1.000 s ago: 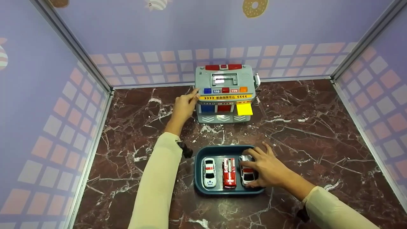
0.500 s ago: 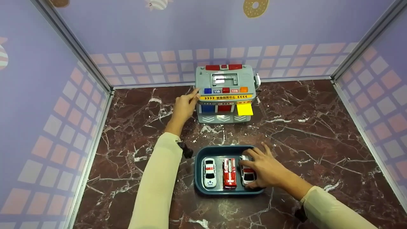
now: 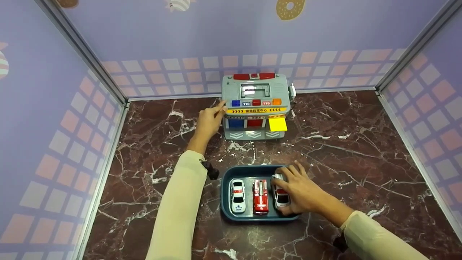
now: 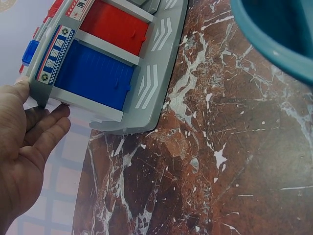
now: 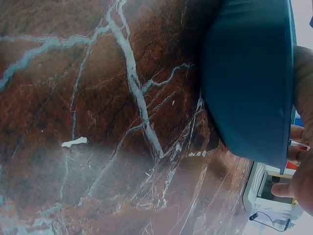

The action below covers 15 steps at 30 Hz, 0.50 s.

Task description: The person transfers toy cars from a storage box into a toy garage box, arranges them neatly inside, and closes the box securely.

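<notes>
My left hand (image 3: 208, 122) holds the left front corner of a grey toy police-and-fire station (image 3: 254, 135), with fingertips on the roof edge. In the left wrist view, the other fingers (image 4: 51, 129) bend beneath the overhang beside the blue door (image 4: 95, 76). My right hand (image 3: 301, 189) reaches into a dark teal tray (image 3: 224, 173) and grips a silver toy car (image 3: 281, 198) with a red patch, thumb at its near end and fingers at its far end. The right wrist view shows mostly the tray's outer wall (image 5: 249, 83); the car is hidden there.
A white toy police car (image 3: 238, 196) and a red toy fire truck (image 3: 260, 198) lie side by side in the tray. The station's yellow door (image 3: 278, 124) is raised. Patterned lilac walls (image 3: 252, 36) stand around the brown marbled tabletop (image 3: 343, 162).
My right fingers have closed in around the silver car, which has shifted slightly toward the station. The left hand, station, tray and other two vehicles stay put.
</notes>
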Available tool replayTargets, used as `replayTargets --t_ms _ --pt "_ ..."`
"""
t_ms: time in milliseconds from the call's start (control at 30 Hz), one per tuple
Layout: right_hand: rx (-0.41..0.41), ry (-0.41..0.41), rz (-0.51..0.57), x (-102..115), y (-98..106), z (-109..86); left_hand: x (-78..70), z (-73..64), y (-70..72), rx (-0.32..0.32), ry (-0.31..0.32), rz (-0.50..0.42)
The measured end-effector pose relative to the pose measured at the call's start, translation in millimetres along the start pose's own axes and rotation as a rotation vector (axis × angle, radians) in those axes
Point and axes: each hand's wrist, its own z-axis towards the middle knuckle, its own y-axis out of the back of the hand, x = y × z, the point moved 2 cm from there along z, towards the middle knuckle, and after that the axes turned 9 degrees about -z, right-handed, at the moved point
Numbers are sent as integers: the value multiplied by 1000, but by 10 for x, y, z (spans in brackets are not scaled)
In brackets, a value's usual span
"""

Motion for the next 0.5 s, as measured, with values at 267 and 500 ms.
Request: replayTargets --t_ms 267,500 --pt "-44 10 11 2 80 8 -10 3 6 -1 -3 10" --pt "-33 -1 33 -2 188 15 -19 -10 11 1 -4 5"
